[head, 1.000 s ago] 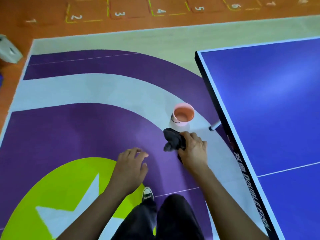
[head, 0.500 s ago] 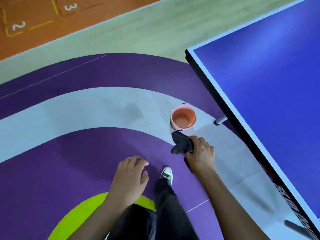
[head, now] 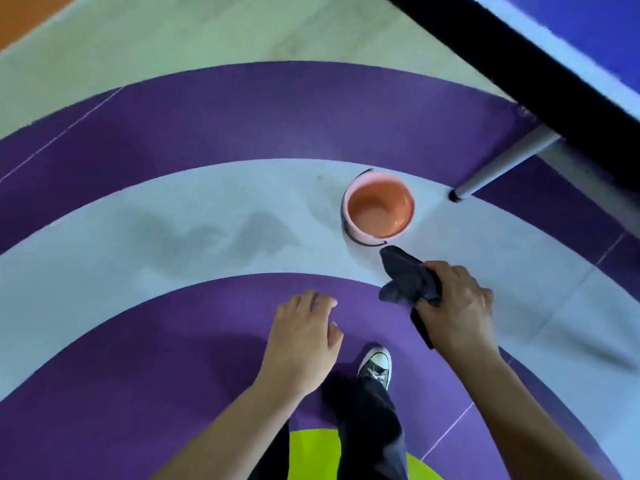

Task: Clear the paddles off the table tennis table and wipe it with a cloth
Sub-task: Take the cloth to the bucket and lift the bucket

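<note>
My right hand (head: 457, 306) grips a dark grey cloth (head: 405, 277) that is bunched up and sticks out past my fingers toward the bucket. A small pink bucket (head: 379, 207) with an orange inside stands on the floor just beyond the cloth. My left hand (head: 301, 337) hovers over the floor with loosely curled fingers and holds nothing. Only a corner of the blue table tennis table (head: 588, 26) with its black side edge shows at the top right. No paddles are in view.
A grey table leg (head: 502, 166) slants down to the floor right of the bucket. The floor has purple, pale grey and lime-green bands. My dark trouser leg and a black-and-white sneaker (head: 375, 367) stand between my arms. A faint damp-looking patch (head: 221, 233) lies left of the bucket.
The view has tilted down and come closer to the bucket, so most of the table top has slid out of frame. My foot has stepped forward. My right hand still holds the cloth.
</note>
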The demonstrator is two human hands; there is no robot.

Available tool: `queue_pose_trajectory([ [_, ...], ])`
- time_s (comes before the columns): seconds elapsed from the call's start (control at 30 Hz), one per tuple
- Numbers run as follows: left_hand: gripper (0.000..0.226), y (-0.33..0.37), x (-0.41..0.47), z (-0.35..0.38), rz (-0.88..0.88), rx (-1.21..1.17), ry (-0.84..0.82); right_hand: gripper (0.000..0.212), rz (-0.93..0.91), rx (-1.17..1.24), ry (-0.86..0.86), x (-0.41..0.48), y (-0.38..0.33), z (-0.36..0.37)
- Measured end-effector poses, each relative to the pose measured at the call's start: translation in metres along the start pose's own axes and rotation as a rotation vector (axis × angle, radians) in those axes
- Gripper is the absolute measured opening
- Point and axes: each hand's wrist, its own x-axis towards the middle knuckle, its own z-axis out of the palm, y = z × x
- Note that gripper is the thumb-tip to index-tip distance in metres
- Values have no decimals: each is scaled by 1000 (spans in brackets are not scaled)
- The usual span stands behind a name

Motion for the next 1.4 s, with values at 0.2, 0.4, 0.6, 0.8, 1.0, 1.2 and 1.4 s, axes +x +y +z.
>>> queue_pose_trajectory([
  [0.2, 42, -46, 83, 104, 61, 91, -99, 38, 130, 74, -17, 39, 32, 98],
  [0.4, 43, -68, 174, 202, 67, 114, -145, 42, 99, 88, 70, 79, 78, 164],
  [0.6, 46, -73, 271, 274, -174, -147, -194, 37, 57, 37, 79, 113, 121, 208],
  [0.8, 38, -73, 343, 307, -556, -737, -149, 38, 75, 52, 112, 137, 141, 228],
  [1.0, 28, -55, 368, 302, -838, -1418, -102, 36, 73, 54, 112, 146, 151, 228],
  [1.2, 18, -54, 352, 261, -733, -1317, 149, 41, 105, 47, 131, 125, 144, 222],
  [1.4, 19, -2, 335, 201, -505, -1311, 204, 35, 177, 105, 63, 92, 124, 186],
])
